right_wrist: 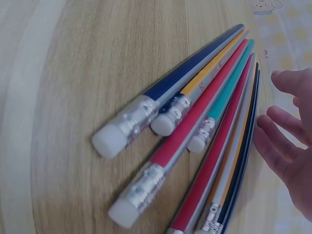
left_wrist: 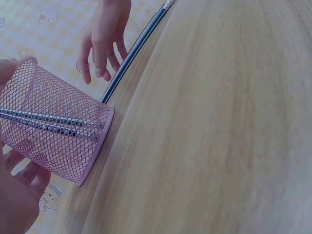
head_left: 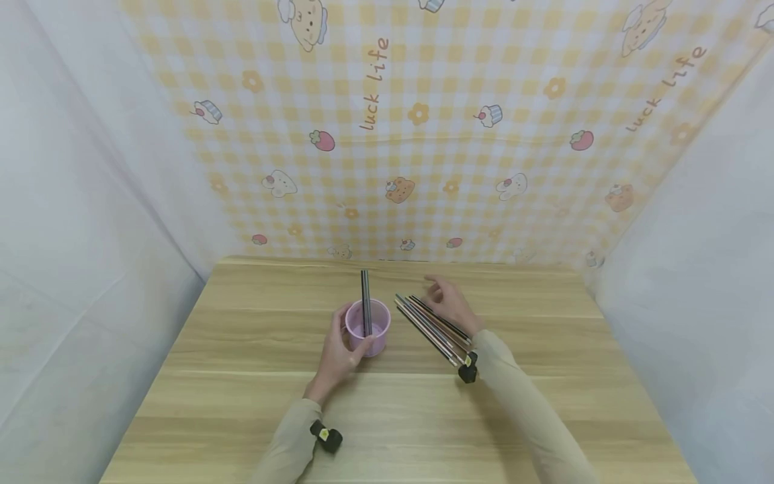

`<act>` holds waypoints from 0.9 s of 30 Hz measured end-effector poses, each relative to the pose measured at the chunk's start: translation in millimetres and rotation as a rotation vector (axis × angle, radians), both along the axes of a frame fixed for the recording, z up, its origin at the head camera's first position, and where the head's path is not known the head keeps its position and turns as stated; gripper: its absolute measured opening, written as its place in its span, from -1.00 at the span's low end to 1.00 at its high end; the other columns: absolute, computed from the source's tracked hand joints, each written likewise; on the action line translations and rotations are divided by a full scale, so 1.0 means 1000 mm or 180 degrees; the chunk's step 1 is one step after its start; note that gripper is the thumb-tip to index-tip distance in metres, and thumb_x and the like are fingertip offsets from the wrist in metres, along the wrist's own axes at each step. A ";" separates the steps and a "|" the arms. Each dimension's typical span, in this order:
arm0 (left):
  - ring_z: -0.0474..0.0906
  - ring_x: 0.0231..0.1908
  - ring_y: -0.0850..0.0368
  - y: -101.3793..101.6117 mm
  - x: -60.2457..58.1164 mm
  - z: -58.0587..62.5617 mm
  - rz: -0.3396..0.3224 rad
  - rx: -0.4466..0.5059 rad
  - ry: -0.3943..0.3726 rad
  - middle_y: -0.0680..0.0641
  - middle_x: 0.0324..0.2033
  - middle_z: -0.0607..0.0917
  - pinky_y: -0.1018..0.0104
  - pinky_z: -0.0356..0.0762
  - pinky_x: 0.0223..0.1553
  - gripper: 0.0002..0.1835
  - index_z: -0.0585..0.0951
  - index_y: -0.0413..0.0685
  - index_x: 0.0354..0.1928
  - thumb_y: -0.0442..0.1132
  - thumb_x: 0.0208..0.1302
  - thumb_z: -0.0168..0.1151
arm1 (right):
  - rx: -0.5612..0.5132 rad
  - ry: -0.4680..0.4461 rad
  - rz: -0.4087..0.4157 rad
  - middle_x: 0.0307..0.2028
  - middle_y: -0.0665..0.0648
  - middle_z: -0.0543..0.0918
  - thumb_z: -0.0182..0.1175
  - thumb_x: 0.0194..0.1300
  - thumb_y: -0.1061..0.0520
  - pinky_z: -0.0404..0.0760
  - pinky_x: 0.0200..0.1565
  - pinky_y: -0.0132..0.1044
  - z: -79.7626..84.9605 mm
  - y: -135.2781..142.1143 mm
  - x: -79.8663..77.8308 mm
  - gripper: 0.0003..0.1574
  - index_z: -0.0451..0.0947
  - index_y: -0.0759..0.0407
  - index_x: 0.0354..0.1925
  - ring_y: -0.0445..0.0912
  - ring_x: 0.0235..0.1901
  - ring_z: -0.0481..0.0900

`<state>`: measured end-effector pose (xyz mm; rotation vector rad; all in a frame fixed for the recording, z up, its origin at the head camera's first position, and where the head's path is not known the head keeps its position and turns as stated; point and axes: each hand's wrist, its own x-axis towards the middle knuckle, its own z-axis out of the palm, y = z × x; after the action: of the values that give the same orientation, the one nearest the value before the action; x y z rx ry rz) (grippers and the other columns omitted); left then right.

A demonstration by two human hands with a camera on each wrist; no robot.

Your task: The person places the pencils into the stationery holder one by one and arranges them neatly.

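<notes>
My left hand point(head_left: 340, 355) grips a pink mesh pencil cup point(head_left: 381, 344), fingers on its far side and thumb near the front rim. The cup stands upright on the table, and dark pencils point(head_left: 365, 296) lean inside; through the mesh point(left_wrist: 58, 92) their ferrule ends show at the bottom. To the right of it lies a loose bundle of several pencils point(head_left: 431, 329), red, yellow, green and dark blue, with white erasers point(right_wrist: 111, 140) toward me. Over the far end of that bundle, my right hand point(head_left: 450, 304) has its fingers loosely spread, right beside the outermost dark pencil.
The wood-grain tabletop point(head_left: 242, 376) spreads around both hands. Behind its far edge hangs a yellow checked cloth point(head_left: 423, 161) with cartoon prints. White sheets point(head_left: 72, 202) hang at both sides. A small black device point(head_left: 326, 437) is strapped on each wrist.
</notes>
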<state>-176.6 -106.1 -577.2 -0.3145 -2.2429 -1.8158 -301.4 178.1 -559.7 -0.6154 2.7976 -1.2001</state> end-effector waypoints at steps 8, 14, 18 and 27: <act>0.38 0.30 -0.49 0.004 0.010 0.027 -0.0105 0.0036 0.0052 -0.53 0.31 0.39 -0.33 0.32 0.39 -0.09 0.15 -0.48 0.44 -0.41 0.14 0.46 | 0.0045 -0.0029 -0.0103 -0.14 0.26 0.71 0.34 0.34 0.16 0.73 -0.11 -0.03 -0.006 0.001 -0.005 -0.39 0.47 0.29 0.31 0.03 -0.23 0.71; 0.38 0.30 -0.50 0.004 0.014 0.039 -0.0136 0.0043 0.0030 -0.54 0.30 0.40 -0.33 0.33 0.38 -0.11 0.15 -0.54 0.42 -0.43 0.14 0.44 | 0.0138 -0.0042 -0.0158 -0.18 0.22 0.71 0.32 0.33 0.22 0.73 -0.11 -0.07 -0.008 0.000 -0.007 -0.41 0.48 0.28 0.29 -0.01 -0.24 0.70; 0.38 0.31 -0.48 0.005 0.014 0.041 -0.0144 0.0050 0.0003 -0.53 0.31 0.40 -0.30 0.32 0.41 -0.10 0.16 -0.53 0.43 -0.43 0.13 0.45 | 0.0123 -0.0058 -0.0181 -0.20 0.22 0.71 0.34 0.31 0.24 0.72 -0.11 -0.06 -0.006 -0.001 -0.006 -0.44 0.51 0.28 0.25 0.00 -0.25 0.69; 0.38 0.31 -0.47 0.004 0.014 0.037 -0.0153 0.0070 -0.0010 -0.54 0.32 0.39 -0.29 0.32 0.41 -0.10 0.16 -0.50 0.43 -0.41 0.15 0.45 | 0.0238 -0.0035 -0.0028 -0.16 0.23 0.73 0.31 0.28 0.30 0.74 -0.07 -0.09 -0.004 -0.005 -0.003 -0.65 0.64 0.32 0.05 0.03 -0.17 0.69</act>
<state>-162.9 -102.2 -540.2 -0.3648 -2.2344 -1.8649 -304.3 173.5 -564.2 -0.5902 2.8240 -1.0909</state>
